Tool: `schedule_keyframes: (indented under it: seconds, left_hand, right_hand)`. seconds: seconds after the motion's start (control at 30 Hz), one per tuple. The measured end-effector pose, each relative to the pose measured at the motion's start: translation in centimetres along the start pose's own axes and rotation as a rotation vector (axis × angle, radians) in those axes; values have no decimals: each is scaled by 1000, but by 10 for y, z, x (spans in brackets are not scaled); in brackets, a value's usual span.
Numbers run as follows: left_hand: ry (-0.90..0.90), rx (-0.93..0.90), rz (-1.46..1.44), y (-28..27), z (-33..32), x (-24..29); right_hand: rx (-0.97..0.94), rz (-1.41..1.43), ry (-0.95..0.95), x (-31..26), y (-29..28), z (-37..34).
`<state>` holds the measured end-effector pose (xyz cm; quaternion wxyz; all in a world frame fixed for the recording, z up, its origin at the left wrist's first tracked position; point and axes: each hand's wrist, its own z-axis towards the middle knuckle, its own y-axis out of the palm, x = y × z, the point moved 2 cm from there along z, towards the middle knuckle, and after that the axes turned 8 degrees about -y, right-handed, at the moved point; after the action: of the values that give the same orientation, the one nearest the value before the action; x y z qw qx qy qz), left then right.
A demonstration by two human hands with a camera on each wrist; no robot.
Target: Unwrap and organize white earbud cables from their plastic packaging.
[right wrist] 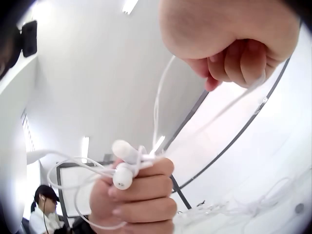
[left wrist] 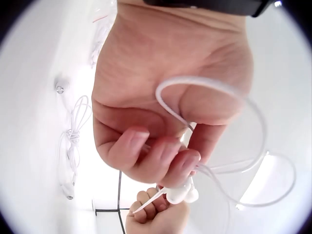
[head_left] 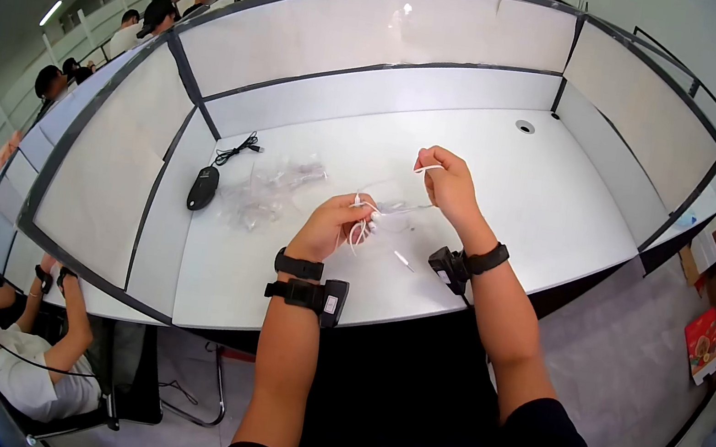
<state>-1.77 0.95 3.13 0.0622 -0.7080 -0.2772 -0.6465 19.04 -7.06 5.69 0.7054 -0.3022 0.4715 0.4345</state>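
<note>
My left hand (head_left: 328, 226) grips white wired earphones (right wrist: 123, 176) with its fingers curled. The two earbuds (left wrist: 178, 194) stick out past the fingertips, and loose loops of the cord (left wrist: 261, 131) hang around the palm. Higher and to the right, my right hand (head_left: 451, 189) is curled round a stretch of the same white cord, which runs between both hands in the right wrist view. Below the hands on the desk (head_left: 467, 240) lies a small white strip (head_left: 403, 261). Part of the cord is hidden inside the fists.
Clear plastic bags (head_left: 255, 199) lie left of my hands, beside a black mouse (head_left: 203, 188) with its coiled cable (head_left: 240, 148). A tied white cord bundle (left wrist: 73, 136) rests on the desk. Partition panels (head_left: 387, 29) enclose the desk; a person (head_left: 32, 360) sits at lower left.
</note>
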Motion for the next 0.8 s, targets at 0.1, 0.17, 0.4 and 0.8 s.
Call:
schedule_keyframes:
  seconds: [0.1, 0.17, 0.4, 0.8]
  left_hand:
    - [-39, -143, -44, 6, 3, -1]
    - [20, -198, -65, 10, 3, 1]
    - [113, 92, -83, -4, 14, -8]
    - [116, 223, 61, -8, 20, -14]
  right_hand:
    - [52, -286, -277, -9, 3, 1]
    - [-29, -377, -334, -12, 1, 0]
    - [-283, -526, -665, 9, 5, -10]
    - [-277, -420, -424, 14, 0, -15]
